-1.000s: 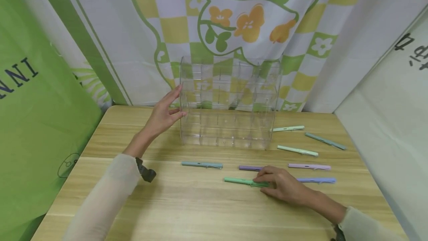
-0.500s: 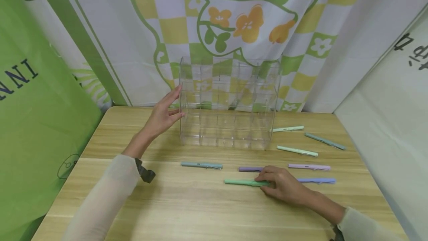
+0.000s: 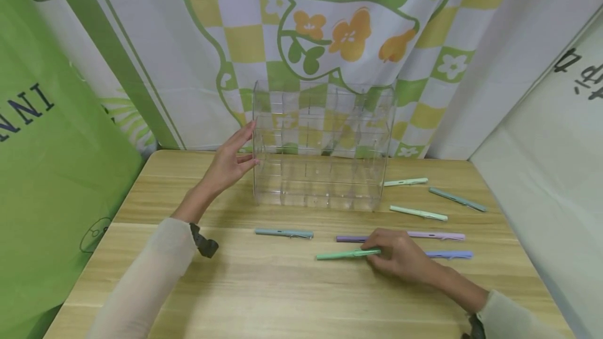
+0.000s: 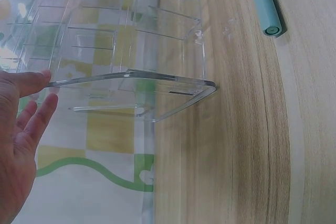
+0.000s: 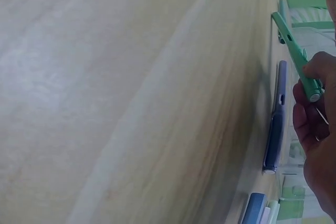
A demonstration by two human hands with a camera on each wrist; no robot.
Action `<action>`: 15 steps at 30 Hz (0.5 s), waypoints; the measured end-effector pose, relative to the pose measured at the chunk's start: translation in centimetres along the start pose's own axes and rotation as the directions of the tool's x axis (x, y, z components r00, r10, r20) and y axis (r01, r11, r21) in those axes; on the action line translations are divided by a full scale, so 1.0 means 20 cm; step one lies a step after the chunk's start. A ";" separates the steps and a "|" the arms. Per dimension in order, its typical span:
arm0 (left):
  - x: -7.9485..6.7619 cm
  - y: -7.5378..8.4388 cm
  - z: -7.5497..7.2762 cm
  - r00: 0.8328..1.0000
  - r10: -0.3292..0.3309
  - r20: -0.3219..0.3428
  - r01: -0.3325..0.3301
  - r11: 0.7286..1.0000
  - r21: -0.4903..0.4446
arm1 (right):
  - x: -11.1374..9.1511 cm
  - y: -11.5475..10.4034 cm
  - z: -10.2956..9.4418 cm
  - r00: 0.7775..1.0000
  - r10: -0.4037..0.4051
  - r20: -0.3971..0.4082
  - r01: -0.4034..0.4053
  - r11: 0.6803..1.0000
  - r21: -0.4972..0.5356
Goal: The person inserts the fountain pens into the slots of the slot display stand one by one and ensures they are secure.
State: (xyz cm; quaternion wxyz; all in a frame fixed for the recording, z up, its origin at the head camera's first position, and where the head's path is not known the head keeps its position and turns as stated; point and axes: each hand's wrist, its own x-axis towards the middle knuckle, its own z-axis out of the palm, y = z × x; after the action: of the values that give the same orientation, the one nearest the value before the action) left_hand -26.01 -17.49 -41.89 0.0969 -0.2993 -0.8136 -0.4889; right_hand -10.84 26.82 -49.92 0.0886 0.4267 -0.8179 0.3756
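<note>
A clear acrylic rack with several compartments stands upright at the back of the table. My left hand holds its left side panel at the edge, thumb and fingers on either side. My right hand pinches a green pen by its clip end. In the right wrist view the green pen slants up off the table between thumb and fingers. Just behind the right hand lies a dark purple pen, partly covered by it. A blue-violet pen lies to that hand's right.
On the wood-grain table, a teal pen lies in front of the rack. Toward the right lie a lilac pen, two pale green pens and a dark teal pen. A patterned curtain hangs behind.
The right hand's grip has risen slightly, and the clip end of the green pen has lifted and tilted up. My left hand stays where it was on the rack.
</note>
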 end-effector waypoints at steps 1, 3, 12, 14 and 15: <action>0.00 0.00 0.00 1.000 -0.001 0.000 0.001 1.000 0.000 | 0.00 0.00 0.00 1.000 0.001 -0.008 -0.001 1.000 0.011; 0.00 0.00 0.00 1.000 -0.002 -0.001 0.002 1.000 -0.001 | 0.01 0.00 -0.01 1.000 0.013 -0.023 -0.012 0.999 0.035; 0.01 0.00 0.00 1.000 -0.004 0.005 0.004 1.000 -0.001 | 0.04 -0.01 -0.06 0.992 0.116 -0.051 -0.109 0.985 0.132; 0.00 0.00 0.00 1.000 0.000 0.003 0.000 1.000 0.004 | 0.05 -0.01 -0.08 0.991 0.117 -0.063 -0.109 0.987 0.122; 0.00 -0.01 0.00 1.000 0.002 0.002 -0.002 1.000 0.006 | 0.06 -0.02 -0.09 0.991 0.118 -0.069 -0.110 0.987 0.119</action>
State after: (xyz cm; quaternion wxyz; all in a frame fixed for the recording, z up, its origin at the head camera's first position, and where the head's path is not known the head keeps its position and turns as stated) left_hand -26.14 -17.58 -41.92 0.0974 -0.3005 -0.8149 -0.4860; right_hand -11.58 27.20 -48.02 0.0731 0.3690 -0.8141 0.4424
